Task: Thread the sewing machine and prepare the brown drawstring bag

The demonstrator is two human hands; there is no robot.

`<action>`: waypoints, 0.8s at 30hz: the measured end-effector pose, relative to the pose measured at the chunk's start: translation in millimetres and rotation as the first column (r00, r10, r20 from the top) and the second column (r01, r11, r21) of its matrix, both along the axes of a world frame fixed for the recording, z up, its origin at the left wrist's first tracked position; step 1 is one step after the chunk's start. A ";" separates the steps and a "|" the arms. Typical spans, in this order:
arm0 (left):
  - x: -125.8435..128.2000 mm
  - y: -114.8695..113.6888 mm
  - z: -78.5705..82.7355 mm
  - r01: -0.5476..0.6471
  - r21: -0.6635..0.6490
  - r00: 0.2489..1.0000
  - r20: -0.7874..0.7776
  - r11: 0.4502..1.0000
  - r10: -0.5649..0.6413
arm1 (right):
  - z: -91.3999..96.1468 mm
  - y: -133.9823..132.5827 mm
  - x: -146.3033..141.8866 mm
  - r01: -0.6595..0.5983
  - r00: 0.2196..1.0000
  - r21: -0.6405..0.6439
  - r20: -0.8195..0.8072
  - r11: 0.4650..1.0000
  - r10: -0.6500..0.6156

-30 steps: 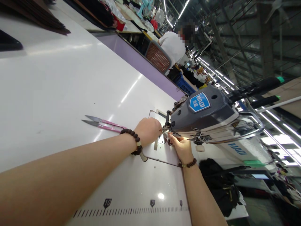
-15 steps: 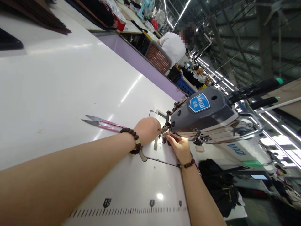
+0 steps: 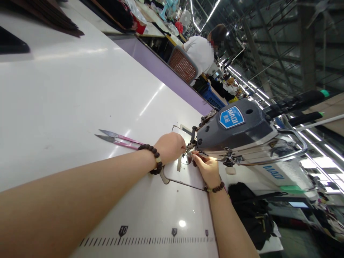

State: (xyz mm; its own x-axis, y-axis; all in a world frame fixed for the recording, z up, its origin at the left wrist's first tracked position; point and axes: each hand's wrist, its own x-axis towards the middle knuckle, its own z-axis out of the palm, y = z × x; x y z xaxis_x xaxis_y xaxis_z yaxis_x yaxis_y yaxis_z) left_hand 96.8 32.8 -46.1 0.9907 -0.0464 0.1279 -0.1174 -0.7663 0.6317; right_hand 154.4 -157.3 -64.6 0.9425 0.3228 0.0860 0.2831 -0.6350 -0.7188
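A grey sewing machine head (image 3: 231, 132) with a blue label reaches in from the right. My left hand (image 3: 170, 147) is closed, its fingertips pinched beside the presser foot and needle area. What they hold, if anything, is too small to make out. Across the needle from it, my right hand (image 3: 208, 168) has thumb and fingers drawn together under the machine head, partly hidden; its contents do not show. Both hands are over the metal needle plate (image 3: 178, 177). Pink-handled thread snips (image 3: 118, 139) lie on the white table (image 3: 67, 96), just beyond my left wrist.
Brown stacked pieces (image 3: 51, 18) and a black object (image 3: 12, 43) lie at the table's far left. A printed ruler scale (image 3: 150, 240) runs along the near edge. A black bag (image 3: 249, 211) is at right. Another person (image 3: 199, 53) sits beyond the purple partition (image 3: 161, 70).
The view has shifted very slightly, so the machine appears a little further right. Both hands keep their closed pose at the needle area.
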 end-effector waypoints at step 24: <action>-0.7 -1.0 -0.4 -0.009 0.003 1.000 0.007 1.000 0.009 | 1.4 1.1 -0.5 0.027 0.999 -0.075 0.027 0.997 -0.025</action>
